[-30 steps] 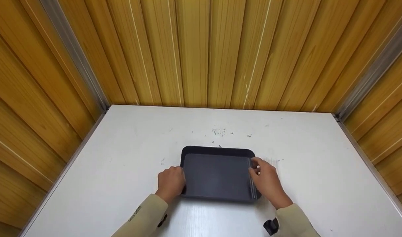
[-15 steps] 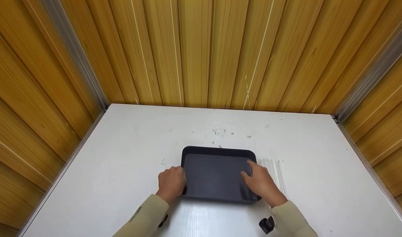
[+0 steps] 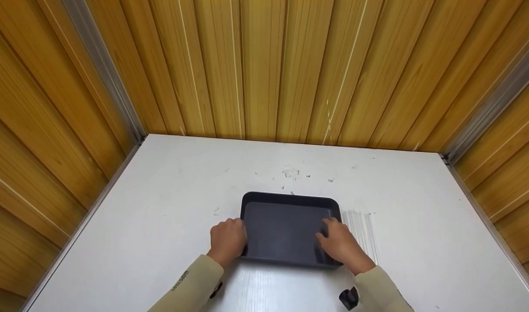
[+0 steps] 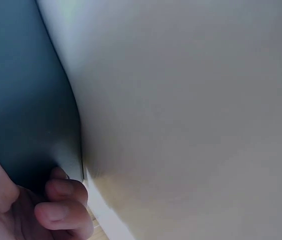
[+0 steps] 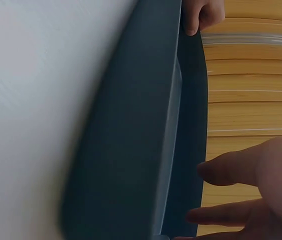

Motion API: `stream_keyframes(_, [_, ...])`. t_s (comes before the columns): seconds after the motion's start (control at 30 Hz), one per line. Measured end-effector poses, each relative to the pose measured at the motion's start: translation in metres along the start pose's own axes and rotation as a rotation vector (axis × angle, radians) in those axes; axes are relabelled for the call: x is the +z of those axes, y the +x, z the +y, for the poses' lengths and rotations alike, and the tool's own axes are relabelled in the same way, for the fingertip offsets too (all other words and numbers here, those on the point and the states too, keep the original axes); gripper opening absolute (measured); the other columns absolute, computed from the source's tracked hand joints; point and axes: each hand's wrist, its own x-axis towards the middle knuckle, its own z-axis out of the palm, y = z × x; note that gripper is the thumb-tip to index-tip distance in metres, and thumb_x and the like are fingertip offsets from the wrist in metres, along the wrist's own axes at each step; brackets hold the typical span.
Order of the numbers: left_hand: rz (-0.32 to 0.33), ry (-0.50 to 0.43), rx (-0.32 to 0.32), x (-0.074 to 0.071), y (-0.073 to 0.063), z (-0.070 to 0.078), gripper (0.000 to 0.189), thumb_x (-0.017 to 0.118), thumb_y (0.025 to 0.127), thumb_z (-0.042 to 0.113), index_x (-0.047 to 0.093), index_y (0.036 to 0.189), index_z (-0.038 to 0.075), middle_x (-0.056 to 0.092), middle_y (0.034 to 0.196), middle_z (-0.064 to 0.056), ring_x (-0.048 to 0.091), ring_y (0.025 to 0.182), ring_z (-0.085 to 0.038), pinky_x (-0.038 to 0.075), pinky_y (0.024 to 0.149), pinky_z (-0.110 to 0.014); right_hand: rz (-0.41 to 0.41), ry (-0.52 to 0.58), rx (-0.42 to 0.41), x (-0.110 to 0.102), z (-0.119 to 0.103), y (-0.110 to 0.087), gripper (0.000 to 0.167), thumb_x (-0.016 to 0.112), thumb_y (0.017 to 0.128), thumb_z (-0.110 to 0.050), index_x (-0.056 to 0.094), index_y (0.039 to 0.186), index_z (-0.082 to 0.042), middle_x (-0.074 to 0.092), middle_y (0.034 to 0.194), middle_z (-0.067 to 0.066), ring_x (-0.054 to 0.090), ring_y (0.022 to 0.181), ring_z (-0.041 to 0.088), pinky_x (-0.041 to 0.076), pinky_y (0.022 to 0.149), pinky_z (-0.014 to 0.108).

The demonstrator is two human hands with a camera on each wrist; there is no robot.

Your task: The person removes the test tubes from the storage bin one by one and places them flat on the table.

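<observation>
A dark grey rectangular tray (image 3: 286, 232) with raised walls and rounded corners lies near the front middle of the white table. My left hand (image 3: 228, 240) grips its left wall, with curled fingers showing beside the tray in the left wrist view. Over the right end of the tray is my right hand (image 3: 338, 242), its thumb and fingers apart and nothing between them. In the right wrist view that hand (image 5: 251, 190) overlaps the tray's inner side, and my left hand (image 5: 203, 15) holds the far end.
The white table (image 3: 420, 216) has small dark marks (image 3: 291, 174) behind the tray. A pale streaked patch (image 3: 360, 227) shows right of it. Ribbed wood-look walls (image 3: 264, 69) enclose the back and both sides, with metal posts (image 3: 112, 73) at the corners.
My right hand has shifted left from the tray's right rim to over its inside, its fingers spreading. The thin bright lines along the tray's right inner side no longer show. My left hand keeps its grip.
</observation>
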Motion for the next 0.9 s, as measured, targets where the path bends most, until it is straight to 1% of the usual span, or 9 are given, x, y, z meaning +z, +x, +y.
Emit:
stream_keyframes(0.17, [0.01,0.022,0.009,0.001,0.0,0.0,0.029,0.059,0.087,0.012,0.061,0.059,0.006,0.061,0.055,-0.011,0.058,0.046,-0.025,0.04,0.039,-0.039,0.028,-0.012,-0.026,0.004,0.003,0.001,0.044,0.06,0.092,-0.011,0.052,0.128,0.013,0.044,0.138,0.036,0.042,0.129,0.051,0.038,0.102,0.057])
stream_keyframes(0.33, [-0.001,0.017,-0.007,0.001,0.001,0.001,0.027,0.058,0.088,0.013,0.063,0.062,0.005,0.063,0.059,-0.012,0.061,0.05,-0.029,0.043,0.042,-0.042,0.074,-0.011,-0.053,0.011,0.006,0.0,0.039,0.062,0.09,-0.008,0.057,0.123,0.012,0.052,0.131,0.032,0.048,0.125,0.047,0.041,0.101,0.054])
stream_keyframes(0.57, [0.012,0.025,0.003,0.001,0.0,0.001,0.028,0.057,0.087,0.012,0.061,0.06,0.006,0.063,0.058,-0.012,0.06,0.049,-0.029,0.042,0.041,-0.042,0.107,-0.03,-0.077,0.019,0.008,0.0,0.037,0.065,0.087,-0.004,0.059,0.119,0.012,0.056,0.126,0.031,0.052,0.121,0.047,0.043,0.099,0.053])
stream_keyframes(0.7, [-0.001,0.023,0.0,0.002,0.001,0.0,0.029,0.056,0.088,0.013,0.062,0.061,0.005,0.063,0.059,-0.012,0.06,0.05,-0.029,0.042,0.042,-0.042,0.123,-0.038,-0.09,0.023,0.01,0.001,0.035,0.066,0.085,-0.002,0.061,0.118,0.01,0.058,0.123,0.029,0.054,0.118,0.045,0.046,0.096,0.051])
stream_keyframes(0.9, [-0.009,0.019,-0.009,0.002,0.002,0.0,0.03,0.056,0.088,0.013,0.061,0.06,0.006,0.063,0.058,-0.012,0.059,0.049,-0.028,0.041,0.042,-0.041,0.163,-0.065,-0.137,0.028,0.013,0.004,0.035,0.071,0.079,0.002,0.064,0.114,0.007,0.061,0.115,0.024,0.059,0.11,0.042,0.05,0.09,0.048])
